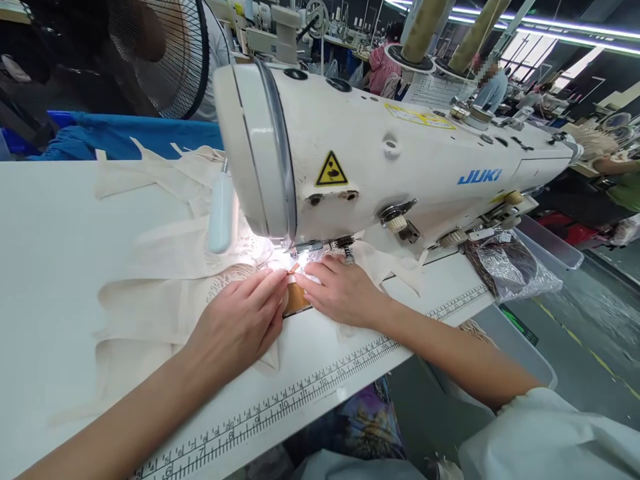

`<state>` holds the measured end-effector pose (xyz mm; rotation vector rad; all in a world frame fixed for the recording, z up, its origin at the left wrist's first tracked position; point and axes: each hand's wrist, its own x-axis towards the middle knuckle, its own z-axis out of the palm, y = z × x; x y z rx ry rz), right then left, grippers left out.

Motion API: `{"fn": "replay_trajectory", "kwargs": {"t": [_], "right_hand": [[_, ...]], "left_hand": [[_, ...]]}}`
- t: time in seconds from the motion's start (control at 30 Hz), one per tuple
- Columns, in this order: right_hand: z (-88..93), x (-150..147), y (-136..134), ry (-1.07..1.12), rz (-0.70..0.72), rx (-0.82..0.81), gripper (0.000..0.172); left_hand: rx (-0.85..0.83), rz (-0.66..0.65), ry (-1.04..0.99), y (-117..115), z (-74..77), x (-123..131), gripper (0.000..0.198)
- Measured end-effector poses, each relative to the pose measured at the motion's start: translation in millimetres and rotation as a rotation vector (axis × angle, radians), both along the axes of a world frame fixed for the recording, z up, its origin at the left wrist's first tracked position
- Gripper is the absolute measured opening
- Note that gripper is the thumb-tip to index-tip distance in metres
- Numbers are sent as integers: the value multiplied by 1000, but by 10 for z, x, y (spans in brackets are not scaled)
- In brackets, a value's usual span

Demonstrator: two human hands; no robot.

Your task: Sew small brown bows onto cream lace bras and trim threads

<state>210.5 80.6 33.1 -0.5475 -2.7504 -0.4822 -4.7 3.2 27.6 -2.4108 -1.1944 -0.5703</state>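
Under the lit needle area of a white sewing machine (340,153), both of my hands are close together. My left hand (245,317) is closed, its fingertips pinching a small orange strip (294,269) near the presser foot. Just right of it, my right hand (345,293) has bent fingers pressed together on pale lace fabric; the part under them is hidden. Cream fabric pieces with lace (150,303) spread over the table left of the needle and pass beneath my left hand. A tan-orange plate (297,299) shows between the hands.
The white table (60,267) has a printed ruler (280,407) along its front edge. A light-blue cylindrical lamp (221,213) stands left of the machine head. A plastic-wrapped packet (515,263) and clear bins (550,243) sit right. Behind are a fan (165,53) and other workers.
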Motion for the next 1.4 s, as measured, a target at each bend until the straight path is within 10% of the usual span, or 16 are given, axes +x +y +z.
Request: {"fn": "replay_trajectory", "kwargs": {"t": [1.4], "right_hand": [[237, 16, 329, -183, -16, -74, 27]], "left_hand": [[-159, 10, -88, 247, -28, -14, 37]]}}
